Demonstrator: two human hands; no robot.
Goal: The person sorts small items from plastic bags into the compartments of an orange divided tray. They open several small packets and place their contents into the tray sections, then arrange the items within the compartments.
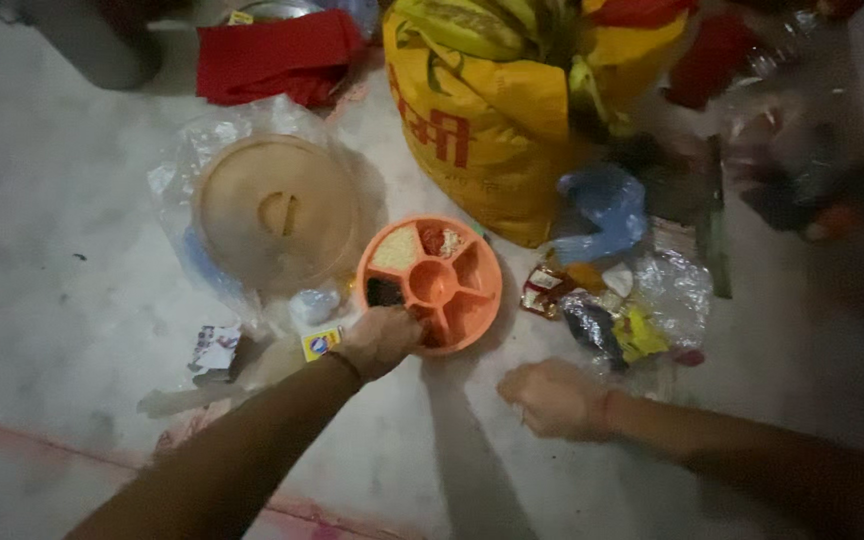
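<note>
A round orange tray with several wedge compartments lies on the floor; some hold white, red and dark powders or grains. My left hand rests at its near left rim, fingers curled over the edge by the dark compartment. My right hand hovers low over the floor to the right of the tray, fingers loosely closed; whether it holds anything is hidden. A round tan lid with a slot handle sits in clear plastic to the left of the tray.
A big yellow sack stands behind the tray. Small packets and plastic bags pile at the right, a blue bag among them. Red cloth lies at the back. A small carton and paper scraps lie left.
</note>
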